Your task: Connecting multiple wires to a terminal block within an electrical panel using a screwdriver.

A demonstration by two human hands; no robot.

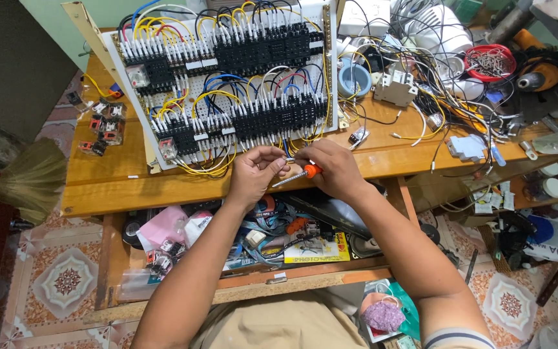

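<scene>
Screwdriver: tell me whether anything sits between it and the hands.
Nothing visible does. The right hand grips the orange-handled screwdriver directly, and the left hand pinches something small at its tip, just below the wired panel.

The wiring board point(227, 84) is propped on the tabletop point(124, 184); the hands point(256, 173) are found at its 6 o'clock, a broom point(30, 181) at 9.
</scene>
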